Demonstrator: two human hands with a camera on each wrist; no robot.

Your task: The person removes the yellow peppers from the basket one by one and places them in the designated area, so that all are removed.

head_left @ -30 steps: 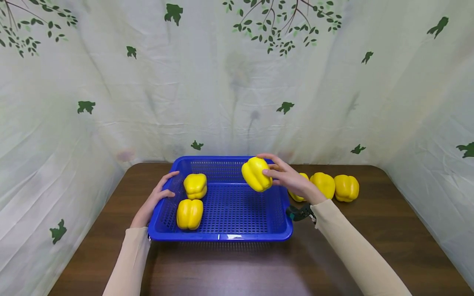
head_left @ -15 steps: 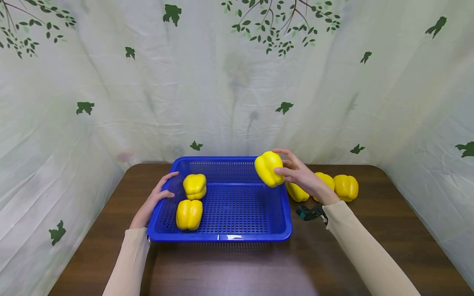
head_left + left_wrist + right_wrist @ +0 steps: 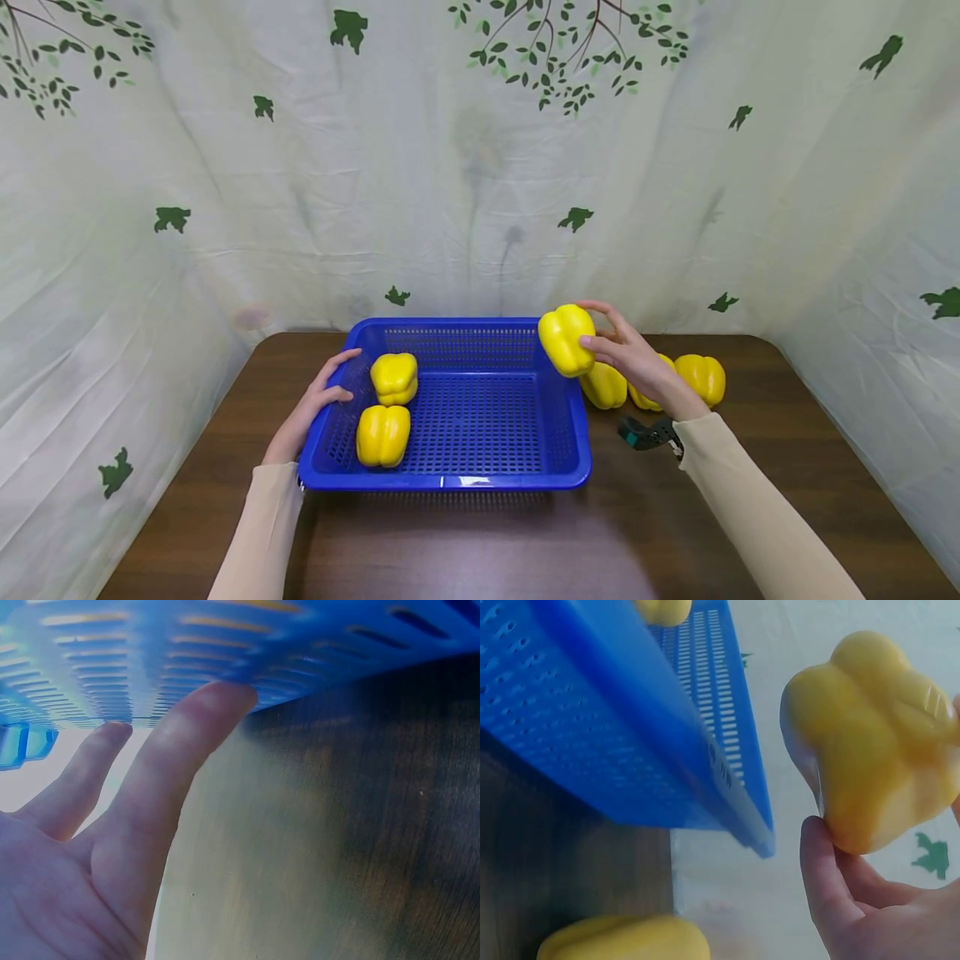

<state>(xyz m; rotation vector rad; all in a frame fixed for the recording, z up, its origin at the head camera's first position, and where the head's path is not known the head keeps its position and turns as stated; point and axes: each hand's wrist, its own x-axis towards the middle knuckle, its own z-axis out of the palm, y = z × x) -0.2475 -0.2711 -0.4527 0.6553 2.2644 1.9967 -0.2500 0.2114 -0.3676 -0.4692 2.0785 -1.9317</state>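
Yellow pepper (image 3: 566, 340) gripped by right hand (image 3: 624, 354) at right rim of basket (image 3: 360, 481); left hand (image 3: 311, 404), fingers straight, touches its left rim.

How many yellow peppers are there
6: two peppers in the blue basket, one pepper in the right hand, three peppers on the table beside the basket; others may be hidden.

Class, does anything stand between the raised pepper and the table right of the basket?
Yes, in part: three peppers stand on the table just right of the basket, and the closest may block a straight drop from the right hand. In front of them, nothing visible blocks the raised pepper.
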